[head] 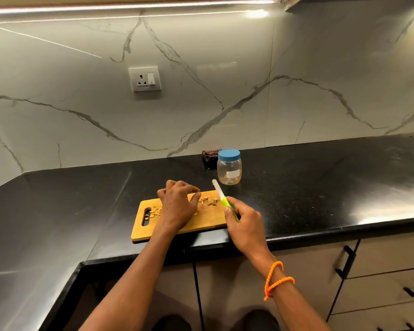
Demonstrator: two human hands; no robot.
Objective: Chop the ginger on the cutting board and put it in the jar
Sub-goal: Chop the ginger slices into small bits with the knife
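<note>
Right hand [245, 226] grip holds knife [221, 195]; left hand [178, 205] curled over ginger [209, 200]; lidded jar [229, 167] behind board [208, 219].

Bare forearms; 2 loops of orange beaded cord [276, 278] circle the right wrist.

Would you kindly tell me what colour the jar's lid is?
Blue: the lid sits on the clear jar, plain in the head view.
</note>
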